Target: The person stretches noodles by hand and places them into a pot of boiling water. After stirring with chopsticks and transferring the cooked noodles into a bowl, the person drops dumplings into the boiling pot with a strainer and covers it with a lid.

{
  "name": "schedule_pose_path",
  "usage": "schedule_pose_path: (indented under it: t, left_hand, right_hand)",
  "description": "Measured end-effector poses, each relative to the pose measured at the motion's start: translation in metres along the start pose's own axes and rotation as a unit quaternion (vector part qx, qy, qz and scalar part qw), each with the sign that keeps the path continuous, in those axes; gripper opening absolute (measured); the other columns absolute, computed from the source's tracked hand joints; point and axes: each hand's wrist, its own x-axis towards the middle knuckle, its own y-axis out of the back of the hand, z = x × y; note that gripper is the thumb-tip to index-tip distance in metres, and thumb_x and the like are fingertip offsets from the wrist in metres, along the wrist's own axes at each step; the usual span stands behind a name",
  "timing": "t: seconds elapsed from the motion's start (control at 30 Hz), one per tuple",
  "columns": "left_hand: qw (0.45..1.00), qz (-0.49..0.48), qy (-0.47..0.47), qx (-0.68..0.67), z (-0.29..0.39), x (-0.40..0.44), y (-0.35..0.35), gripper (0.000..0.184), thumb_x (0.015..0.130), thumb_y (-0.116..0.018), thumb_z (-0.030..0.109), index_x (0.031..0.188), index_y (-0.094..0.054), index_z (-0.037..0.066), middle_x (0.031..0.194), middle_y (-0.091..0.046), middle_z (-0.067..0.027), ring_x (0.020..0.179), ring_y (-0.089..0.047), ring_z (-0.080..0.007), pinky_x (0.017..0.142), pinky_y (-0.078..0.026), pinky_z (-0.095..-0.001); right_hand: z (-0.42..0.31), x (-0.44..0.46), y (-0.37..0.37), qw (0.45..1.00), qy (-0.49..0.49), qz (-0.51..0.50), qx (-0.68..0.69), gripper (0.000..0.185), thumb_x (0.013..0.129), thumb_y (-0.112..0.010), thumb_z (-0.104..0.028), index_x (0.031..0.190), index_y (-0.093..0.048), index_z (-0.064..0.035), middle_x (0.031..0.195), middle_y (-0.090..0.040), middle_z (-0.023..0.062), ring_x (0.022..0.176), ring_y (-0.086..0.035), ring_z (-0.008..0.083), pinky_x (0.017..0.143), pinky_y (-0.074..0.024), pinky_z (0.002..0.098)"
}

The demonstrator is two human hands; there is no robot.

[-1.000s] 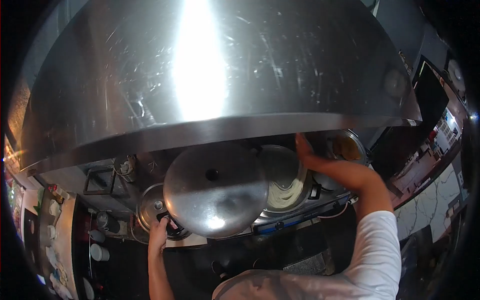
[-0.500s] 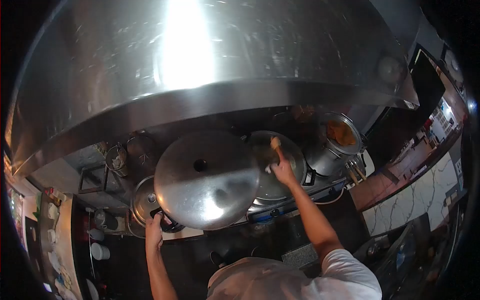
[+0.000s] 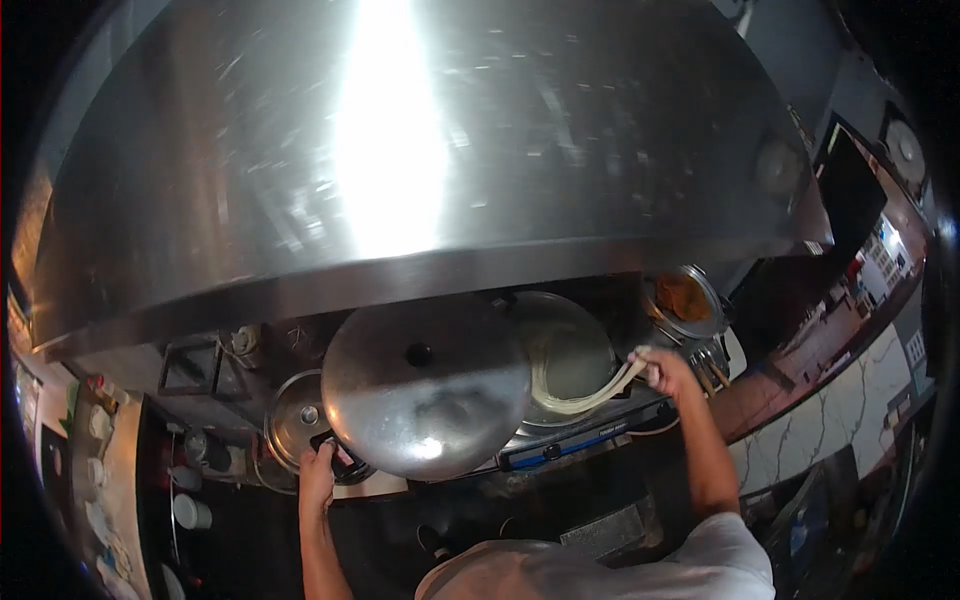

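My right hand (image 3: 662, 370) is closed on one end of a pale, ropy strand (image 3: 585, 404), whose kind I cannot make out. The strand sags in a curve over the near rim of a wide metal pot (image 3: 577, 350), its far end reaching inside beside a large lid. That round, shiny metal lid (image 3: 430, 400), with a dark spot at its centre, stands left of the pot's opening and overlaps it. My left hand (image 3: 317, 470) is closed around a black handle (image 3: 338, 452) at the lid's lower left edge; whether the handle belongs to the lid is unclear.
A steel range hood (image 3: 560, 150) hangs low over the stove. Left of the large lid is a smaller lidded pot (image 3: 292, 415). A metal pot with orange contents (image 3: 685, 298) stands at the right, near several utensils (image 3: 712, 370). A marble-patterned counter (image 3: 820, 430) lies farther right.
My right hand has come out of the wide pot towards the right, drawing the pale strand out. My left hand stays at the black handle. The view has tilted upward.
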Motion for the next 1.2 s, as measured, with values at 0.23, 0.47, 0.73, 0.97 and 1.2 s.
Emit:
schedule_pose_path:
  t: [0.23, 0.47, 0.73, 0.97, 1.2]
  left_hand:
    - [1.000, -0.001, 0.002, 0.023, -0.004, -0.001, 0.001, 0.028, 0.091, -0.052, 0.021, 0.080, -0.064, -0.001, 0.075, -0.064, -0.0051, 0.067, -0.058, -0.0127, 0.063, -0.044, -0.0296]
    - [1.000, 0.013, 0.010, 0.006, -0.010, -0.002, 0.000, 0.027, 0.090, -0.051, 0.019, 0.076, -0.063, 0.000, 0.073, -0.064, -0.0080, 0.068, -0.059, -0.0179, 0.069, -0.045, -0.0310]
    - [0.999, 0.011, 0.007, -0.035, -0.005, -0.004, -0.005, 0.022, 0.091, -0.050, 0.015, 0.080, -0.063, 0.001, 0.073, -0.064, -0.0039, 0.064, -0.056, -0.0125, 0.065, -0.043, -0.0288]
    - [0.998, 0.013, 0.008, -0.055, -0.007, 0.001, -0.010, 0.020, 0.089, -0.052, 0.014, 0.080, -0.063, 0.000, 0.073, -0.064, -0.0044, 0.065, -0.058, -0.0132, 0.064, -0.045, -0.0283]
    - [1.000, 0.009, 0.003, -0.028, -0.004, 0.001, -0.023, 0.022, 0.089, -0.053, 0.015, 0.077, -0.063, 0.000, 0.072, -0.064, -0.0048, 0.063, -0.058, -0.0140, 0.062, -0.045, -0.0287]
  right_hand:
    - [-0.074, 0.250, -0.028, 0.787, 0.292, -0.048, -0.541, 0.024, 0.089, -0.063, -0.020, 0.112, -0.065, -0.0148, 0.098, -0.066, 0.0022, 0.086, -0.061, 0.0161, 0.074, -0.0507, 0.0344]
    - [0.047, 0.262, -0.067, 0.690, 0.300, -0.213, -0.624, 0.028, 0.093, -0.056, -0.022, 0.118, -0.065, -0.0157, 0.112, -0.063, 0.0088, 0.099, -0.057, 0.0140, 0.087, -0.0481, 0.0300]
    - [-0.037, -0.131, -0.095, 0.466, 0.439, 0.343, -0.687, 0.024, 0.078, -0.061, 0.000, 0.101, -0.069, -0.0017, 0.107, -0.063, 0.0160, 0.098, -0.061, 0.0346, 0.084, -0.0484, 0.0418]
    - [0.091, -0.219, -0.025, 0.498, 0.290, 0.600, -0.555, 0.033, 0.074, -0.057, 0.010, 0.106, -0.056, 0.0015, 0.110, -0.049, 0.0191, 0.104, -0.053, 0.0383, 0.092, -0.0420, 0.0403]
    - [0.275, -0.184, 0.042, 0.598, 0.115, 0.603, -0.516, 0.042, 0.073, -0.069, 0.005, 0.112, -0.055, 0.0015, 0.117, -0.043, 0.0196, 0.105, -0.053, 0.0387, 0.088, -0.0463, 0.0468]
